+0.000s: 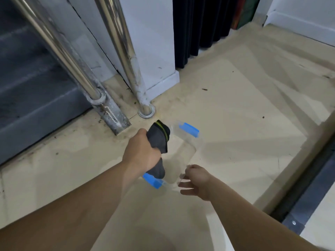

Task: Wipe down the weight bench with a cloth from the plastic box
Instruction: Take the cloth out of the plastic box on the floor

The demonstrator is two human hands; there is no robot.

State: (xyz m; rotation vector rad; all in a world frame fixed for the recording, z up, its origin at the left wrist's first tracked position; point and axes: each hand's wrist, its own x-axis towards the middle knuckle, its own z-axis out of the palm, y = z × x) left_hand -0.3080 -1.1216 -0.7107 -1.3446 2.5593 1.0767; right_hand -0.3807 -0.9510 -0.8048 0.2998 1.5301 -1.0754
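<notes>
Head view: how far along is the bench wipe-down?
Done: the cloth is up, gripped in the left hand above the clear plastic box. In hand: the right hand is open at the box's near edge. Left: all the wiping; no weight bench is in view.

This is an indoor stair landing in a building, not a workroom. Grey stairs (36,98) drop away on the left, fenced off by two polished steel rail posts (116,42) fixed into the floor (235,124) with round flanges (146,113). The floor is glossy beige, with dirt gathered round the post feet. A white wall (150,42) with a skirting board (163,84) stands behind, a black curtain (199,24) hangs beside it, and a dark metal track (308,187) crosses the floor at right.
</notes>
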